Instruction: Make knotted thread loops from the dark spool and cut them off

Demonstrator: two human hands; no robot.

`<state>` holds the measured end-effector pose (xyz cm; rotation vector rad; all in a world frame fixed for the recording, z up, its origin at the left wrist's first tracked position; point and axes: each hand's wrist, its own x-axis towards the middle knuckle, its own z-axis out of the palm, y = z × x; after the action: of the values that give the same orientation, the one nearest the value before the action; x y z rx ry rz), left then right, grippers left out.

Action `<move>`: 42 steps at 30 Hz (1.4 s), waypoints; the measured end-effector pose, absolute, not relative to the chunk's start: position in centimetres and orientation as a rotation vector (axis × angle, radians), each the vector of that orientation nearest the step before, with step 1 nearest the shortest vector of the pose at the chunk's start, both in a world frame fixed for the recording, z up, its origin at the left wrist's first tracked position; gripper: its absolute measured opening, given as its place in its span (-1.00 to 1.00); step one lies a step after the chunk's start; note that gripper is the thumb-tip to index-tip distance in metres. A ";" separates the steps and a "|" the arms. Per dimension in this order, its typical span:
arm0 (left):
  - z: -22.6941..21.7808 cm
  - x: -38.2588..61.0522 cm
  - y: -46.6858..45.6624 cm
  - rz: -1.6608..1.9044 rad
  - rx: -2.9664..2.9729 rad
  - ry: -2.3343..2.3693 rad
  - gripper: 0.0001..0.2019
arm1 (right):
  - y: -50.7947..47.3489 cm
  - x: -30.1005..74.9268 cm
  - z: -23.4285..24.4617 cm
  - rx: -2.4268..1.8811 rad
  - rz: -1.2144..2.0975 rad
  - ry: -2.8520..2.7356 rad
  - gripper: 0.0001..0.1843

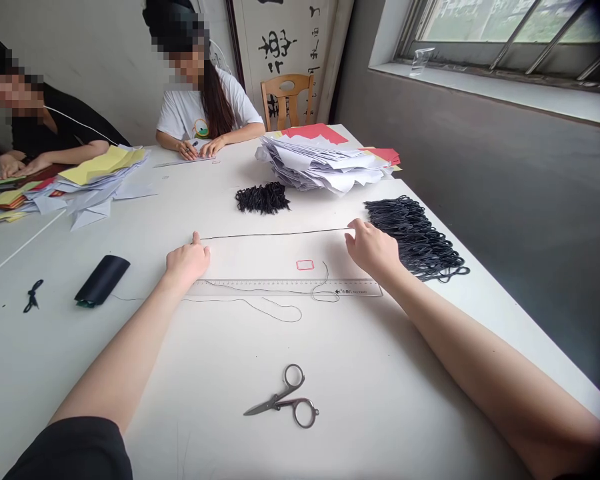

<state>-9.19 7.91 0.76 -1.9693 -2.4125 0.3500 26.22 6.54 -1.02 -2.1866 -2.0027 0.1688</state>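
A black cord [275,234] runs taut and nearly level between my two hands. My left hand [187,260] is closed on its left end, thumb pointing up. At the other end, my right hand [374,247] pinches the cord between its fingers. Below the cord lies a clear ruler [290,287], with a thin loose thread [280,319] curling over and in front of it. This thread leads left toward a black thread spool [103,280] lying on its side. Metal scissors [283,398], blades slightly apart, rest nearer to me on the white table [205,413].
Looped black cords [415,233] lie beside my right hand, and a smaller black bundle [263,198] sits farther back. Behind are a paper stack [325,163] and, at left, coloured papers [100,170]. A small knotted cord [33,295] lies far left. Two people sit across the table.
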 end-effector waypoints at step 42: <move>12.3 -4.1 2.6 -2.736 -1.949 -1.512 -0.93 | -0.7 18.1 -1.7 -1.245 0.843 -2.361 -0.96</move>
<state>-4.10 2.63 12.25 -1.9492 -1.5115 -2.7361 18.07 -0.71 -1.73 -1.2450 -2.3608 0.8433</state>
